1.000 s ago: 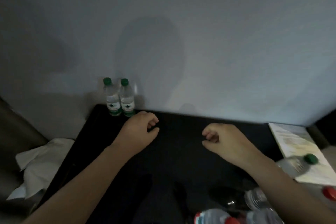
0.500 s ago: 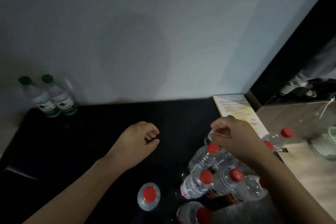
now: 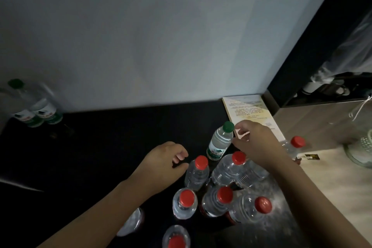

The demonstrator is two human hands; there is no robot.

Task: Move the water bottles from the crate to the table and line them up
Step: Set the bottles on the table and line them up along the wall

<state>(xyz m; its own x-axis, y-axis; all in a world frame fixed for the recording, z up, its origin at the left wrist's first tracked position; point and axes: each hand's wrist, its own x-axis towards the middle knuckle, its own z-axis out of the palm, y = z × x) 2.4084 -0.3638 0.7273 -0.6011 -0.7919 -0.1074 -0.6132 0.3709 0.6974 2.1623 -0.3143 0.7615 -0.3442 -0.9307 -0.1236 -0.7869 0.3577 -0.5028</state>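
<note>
Reaching for a third green-capped bottle (image 3: 219, 143) with right hand (image 3: 256, 144), grasp unclear, left hand (image 3: 164, 162) loosely curled, empty; two bottles (image 3: 43, 110) placed, red-capped bottles (image 3: 197, 175) remaining.

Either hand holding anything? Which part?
Left hand: nothing, loosely curled. Right hand: finger and thumb sit at the cap and shoulder of the green-capped clear plastic bottle; a closed grip cannot be told.

Left hand (image 3: 167, 160) loosely curled, palm down; right hand (image 3: 254, 142) outstretched, thumb and forefinger parted.
</note>
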